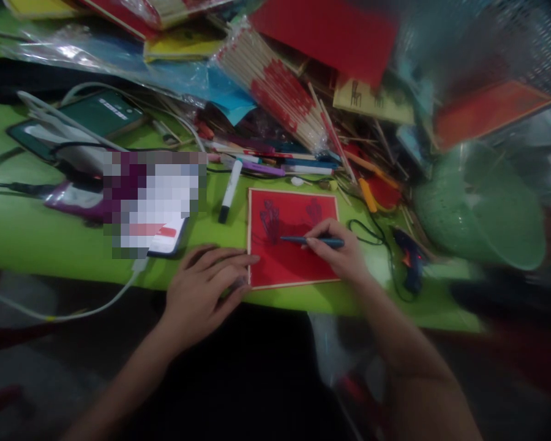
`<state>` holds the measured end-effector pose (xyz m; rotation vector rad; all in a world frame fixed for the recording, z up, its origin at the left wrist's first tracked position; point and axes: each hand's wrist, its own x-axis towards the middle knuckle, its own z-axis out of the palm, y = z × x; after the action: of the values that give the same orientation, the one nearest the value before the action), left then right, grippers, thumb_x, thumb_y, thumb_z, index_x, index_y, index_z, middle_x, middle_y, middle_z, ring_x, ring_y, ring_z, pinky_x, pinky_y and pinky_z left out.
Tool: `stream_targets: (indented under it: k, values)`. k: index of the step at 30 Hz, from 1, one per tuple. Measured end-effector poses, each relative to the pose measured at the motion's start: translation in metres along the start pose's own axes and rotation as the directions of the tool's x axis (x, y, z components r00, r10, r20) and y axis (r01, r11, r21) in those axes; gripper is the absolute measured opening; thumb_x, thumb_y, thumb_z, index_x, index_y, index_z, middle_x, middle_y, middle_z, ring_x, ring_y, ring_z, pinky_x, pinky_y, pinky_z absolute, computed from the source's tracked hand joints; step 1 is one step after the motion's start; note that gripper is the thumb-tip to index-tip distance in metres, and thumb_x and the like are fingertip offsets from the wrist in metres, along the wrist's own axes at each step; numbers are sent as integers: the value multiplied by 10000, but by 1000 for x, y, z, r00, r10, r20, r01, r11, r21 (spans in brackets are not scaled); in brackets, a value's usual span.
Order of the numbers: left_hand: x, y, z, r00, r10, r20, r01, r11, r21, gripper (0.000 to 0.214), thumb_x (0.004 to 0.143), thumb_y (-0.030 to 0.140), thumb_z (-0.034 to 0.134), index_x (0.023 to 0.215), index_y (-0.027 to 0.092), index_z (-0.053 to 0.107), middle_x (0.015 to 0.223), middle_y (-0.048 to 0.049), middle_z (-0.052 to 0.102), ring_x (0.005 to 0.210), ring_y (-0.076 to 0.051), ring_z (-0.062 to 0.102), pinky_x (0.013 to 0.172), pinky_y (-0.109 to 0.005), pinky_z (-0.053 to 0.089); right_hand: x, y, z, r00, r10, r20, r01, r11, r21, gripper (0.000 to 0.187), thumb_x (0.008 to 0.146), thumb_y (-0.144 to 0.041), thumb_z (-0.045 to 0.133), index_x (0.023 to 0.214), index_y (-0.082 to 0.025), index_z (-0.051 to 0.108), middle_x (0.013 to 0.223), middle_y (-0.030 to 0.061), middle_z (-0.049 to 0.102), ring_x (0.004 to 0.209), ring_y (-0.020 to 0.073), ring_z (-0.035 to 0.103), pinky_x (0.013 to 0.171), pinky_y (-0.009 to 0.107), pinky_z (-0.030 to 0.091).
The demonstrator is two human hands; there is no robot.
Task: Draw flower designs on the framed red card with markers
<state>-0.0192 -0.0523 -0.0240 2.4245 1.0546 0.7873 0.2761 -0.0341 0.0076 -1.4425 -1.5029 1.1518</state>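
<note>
A red card [298, 269] with dark drawn figures on it lies on the green table [37, 239] near the front edge. My right hand [337, 251] is closed round a blue pen [310, 241], whose tip rests on the card beside the left drawing. My left hand [209, 278] lies flat with its fingers spread, fingertips pressing on the card's left edge.
A phone [165, 236] with a white cable lies left of the card, and a black-and-white marker [229, 193] behind it. A blue glue gun [411, 263] sits to the right, by a green bowl [482, 214]. Pens, stick bundles and coloured paper crowd the back.
</note>
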Motion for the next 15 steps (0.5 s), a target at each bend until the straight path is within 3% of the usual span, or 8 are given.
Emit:
stream_targets:
  k: [15]
  values:
    - [-1, 0, 0, 1000, -17, -13, 16, 1000, -24, 86, 1031, 302, 556, 1025, 289, 640, 1261, 47, 802, 1175, -257, 720, 1099, -497, 395, 0, -3, 1, 998, 19, 56, -19, 1000, -15, 291, 894, -493, 787, 902, -209, 725, 787, 23, 736, 657, 137, 626, 608, 274, 448]
